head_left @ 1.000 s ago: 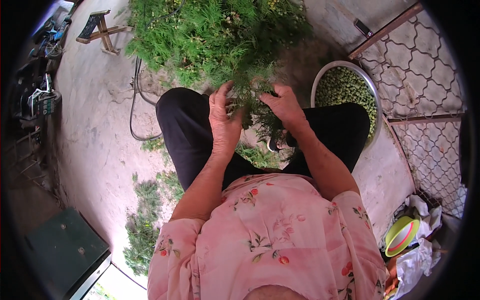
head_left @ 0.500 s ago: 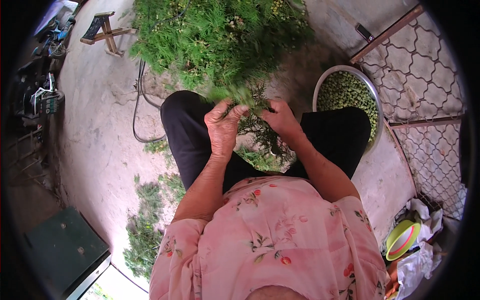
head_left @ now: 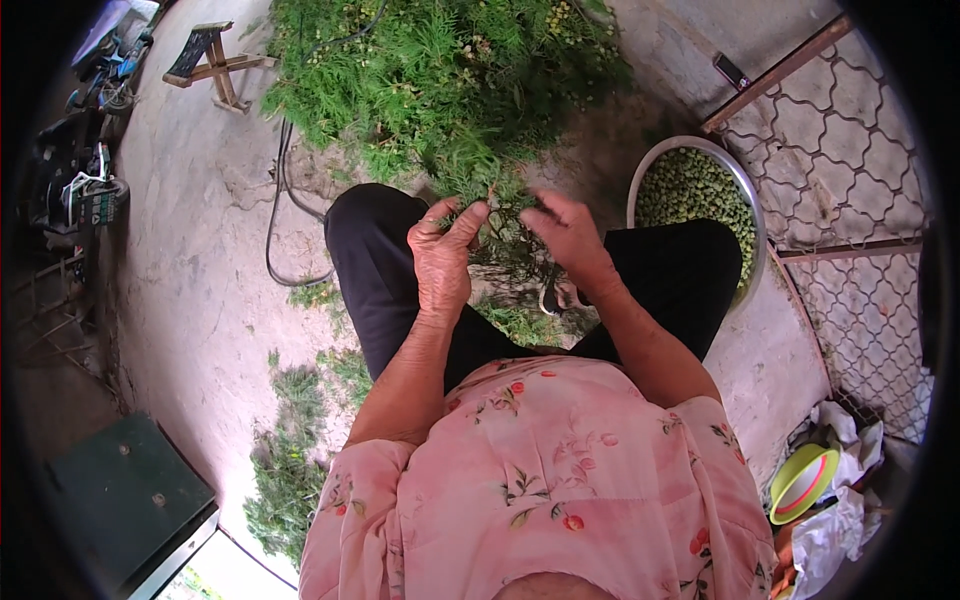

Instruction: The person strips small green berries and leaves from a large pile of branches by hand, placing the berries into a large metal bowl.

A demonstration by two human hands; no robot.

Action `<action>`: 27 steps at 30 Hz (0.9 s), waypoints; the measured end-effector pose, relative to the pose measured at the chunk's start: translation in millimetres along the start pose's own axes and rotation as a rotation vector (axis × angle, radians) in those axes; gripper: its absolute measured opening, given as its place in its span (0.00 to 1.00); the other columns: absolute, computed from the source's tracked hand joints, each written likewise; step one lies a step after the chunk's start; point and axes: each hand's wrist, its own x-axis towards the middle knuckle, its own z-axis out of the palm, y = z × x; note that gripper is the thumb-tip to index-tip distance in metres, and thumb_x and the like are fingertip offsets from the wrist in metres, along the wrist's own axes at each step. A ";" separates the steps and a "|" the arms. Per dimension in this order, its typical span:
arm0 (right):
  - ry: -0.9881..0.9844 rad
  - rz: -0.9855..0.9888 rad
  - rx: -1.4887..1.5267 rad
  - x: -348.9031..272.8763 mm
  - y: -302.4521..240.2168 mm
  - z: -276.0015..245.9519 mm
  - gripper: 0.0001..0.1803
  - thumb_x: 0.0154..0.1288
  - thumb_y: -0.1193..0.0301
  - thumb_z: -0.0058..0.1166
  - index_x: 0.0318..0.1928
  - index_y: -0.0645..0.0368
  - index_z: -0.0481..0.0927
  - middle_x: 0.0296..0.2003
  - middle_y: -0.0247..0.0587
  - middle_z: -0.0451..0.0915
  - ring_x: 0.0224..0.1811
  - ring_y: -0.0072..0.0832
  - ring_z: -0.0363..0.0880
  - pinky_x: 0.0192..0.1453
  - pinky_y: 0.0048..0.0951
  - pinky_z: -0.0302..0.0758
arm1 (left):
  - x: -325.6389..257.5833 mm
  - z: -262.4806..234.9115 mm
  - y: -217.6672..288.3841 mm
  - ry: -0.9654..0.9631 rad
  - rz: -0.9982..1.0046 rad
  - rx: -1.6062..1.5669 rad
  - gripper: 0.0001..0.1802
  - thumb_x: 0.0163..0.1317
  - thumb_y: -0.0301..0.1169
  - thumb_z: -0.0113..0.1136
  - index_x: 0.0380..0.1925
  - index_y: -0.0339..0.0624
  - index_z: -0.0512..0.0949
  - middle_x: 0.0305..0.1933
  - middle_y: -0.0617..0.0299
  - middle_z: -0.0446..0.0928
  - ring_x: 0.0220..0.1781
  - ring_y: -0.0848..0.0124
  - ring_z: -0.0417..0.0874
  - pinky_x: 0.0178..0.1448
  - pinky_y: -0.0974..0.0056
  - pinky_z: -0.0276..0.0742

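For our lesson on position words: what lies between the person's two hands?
Between the left hand and the right hand is a feathery green sprig; the head view shows it.

Head camera, fisheye | faces steeply down from above a shirt (head_left: 600, 470), close | left hand (head_left: 440, 262) and right hand (head_left: 572, 238) near centre | floor (head_left: 190, 230) farther off, curving outward

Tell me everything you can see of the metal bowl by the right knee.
The bowl is round and wide, with a smooth silver-grey rim that looks like metal. It stands on the floor, holding many small, roundish green pieces. The black-clad right knee hides its near-left part; whether the two touch is unclear. The right hand is apart from it.
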 end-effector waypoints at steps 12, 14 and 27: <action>-0.018 0.237 0.469 10.2 -27.1 -3.8 0.16 0.63 0.66 0.46 0.47 0.62 0.74 0.33 0.32 0.73 0.32 0.18 0.69 0.35 0.22 0.69 | -0.9 -0.5 -3.4 -0.084 -0.142 -0.055 0.07 0.48 0.20 0.61 0.29 0.35 0.76 0.27 0.63 0.78 0.26 0.77 0.76 0.34 0.74 0.71; -0.029 0.294 0.652 11.1 -23.7 -4.1 0.15 0.61 0.67 0.49 0.46 0.63 0.74 0.32 0.32 0.74 0.33 0.18 0.70 0.32 0.22 0.69 | -3.3 2.6 3.1 -0.114 -0.177 -0.055 0.06 0.47 0.19 0.59 0.28 0.36 0.76 0.25 0.64 0.77 0.25 0.77 0.74 0.33 0.74 0.69; 0.084 -0.340 -0.236 -1.2 -47.4 -0.4 0.13 0.43 0.73 0.61 0.32 0.62 0.77 0.24 0.41 0.73 0.25 0.33 0.72 0.30 0.27 0.68 | -5.5 5.6 -2.1 -0.185 -0.120 0.096 0.06 0.46 0.20 0.62 0.27 0.35 0.78 0.24 0.68 0.76 0.25 0.81 0.72 0.32 0.76 0.67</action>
